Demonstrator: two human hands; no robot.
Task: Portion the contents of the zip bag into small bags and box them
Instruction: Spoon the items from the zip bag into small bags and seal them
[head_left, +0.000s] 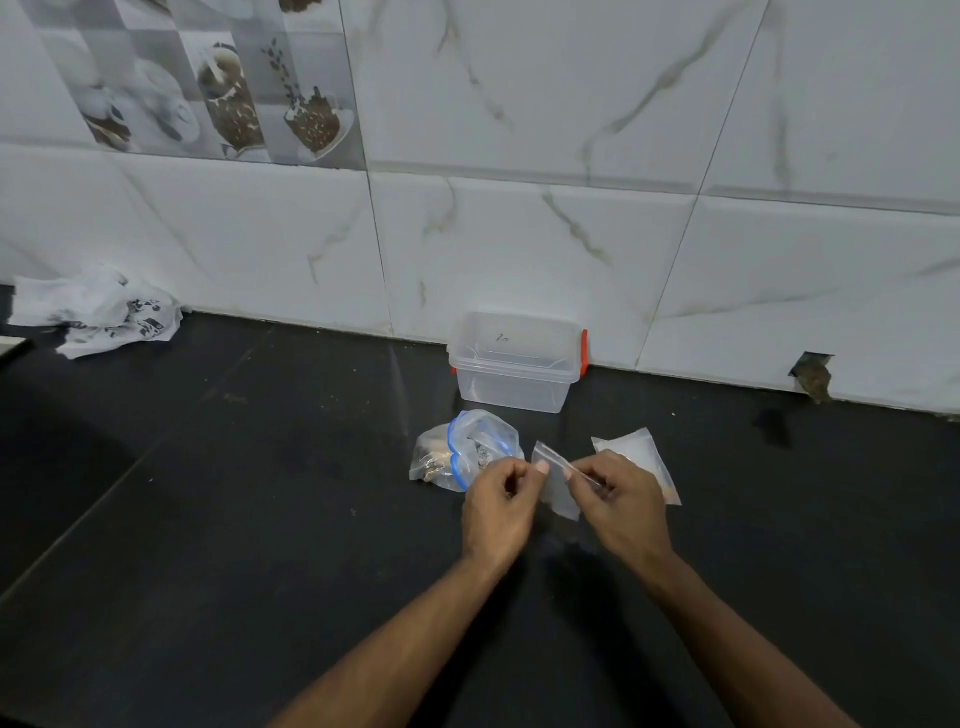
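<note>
Handwritten mark (503, 338), unreadable, on box (511, 387)

A dark countertop (208, 493) filled the lower half of the frame. On it stood 1 clear plastic box (514, 364) at centre against the wall, with 1 blue-rimmed zip bag (457, 452) just below it. A stack of small bags (641, 457) lay right of centre, and crumpled printed paper (98, 314) sat at far left.

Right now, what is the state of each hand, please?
Left hand: pinching the top edge of the small bag.
Right hand: pinching the same small bag at its top edge.
</note>
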